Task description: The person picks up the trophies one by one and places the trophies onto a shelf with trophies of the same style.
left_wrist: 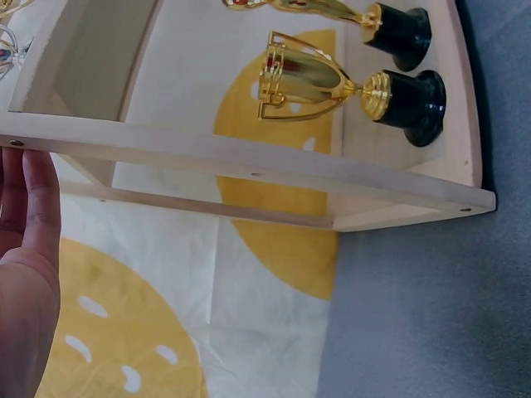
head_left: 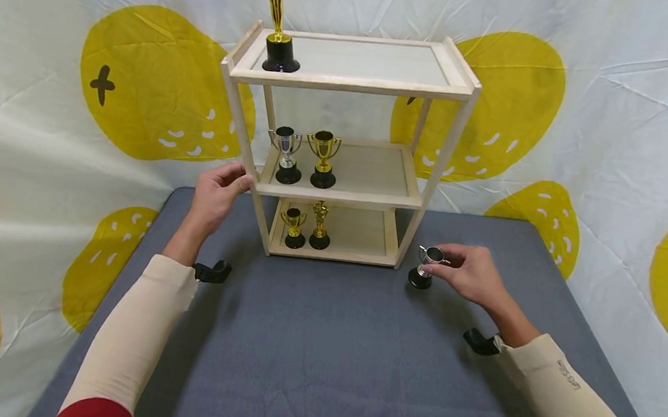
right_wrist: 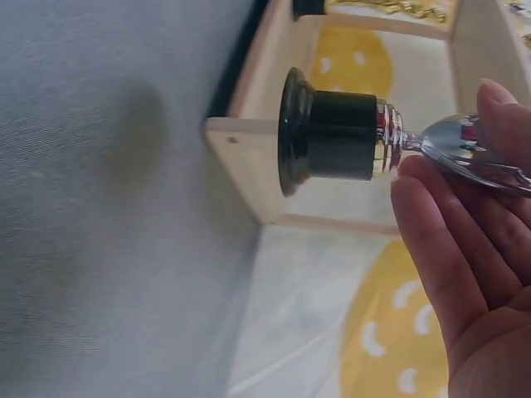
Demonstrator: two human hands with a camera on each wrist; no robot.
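In the head view my right hand [head_left: 476, 275] pinches a small silver trophy cup [head_left: 435, 256] by its bowl, to the right of the wooden shelf [head_left: 343, 86]. Its black base [right_wrist: 340, 135] hangs clear of the cloth in the right wrist view. My left hand [head_left: 215, 196] holds the shelf's left post at the middle tier; fingers [left_wrist: 40, 199] touch the wood in the left wrist view. On the middle tier stand a silver cup [head_left: 286, 146] and a gold cup [head_left: 323, 149]. The bottom tier bears another gold cup [head_left: 294, 222] and a gold figure trophy [head_left: 320, 224].
A tall gold statuette [head_left: 275, 14] on a black base stands at the top tier's left end. Grey cloth [head_left: 312, 338] covers the table under the shelf. A white curtain [head_left: 629, 127] with yellow shapes hangs behind and at both sides.
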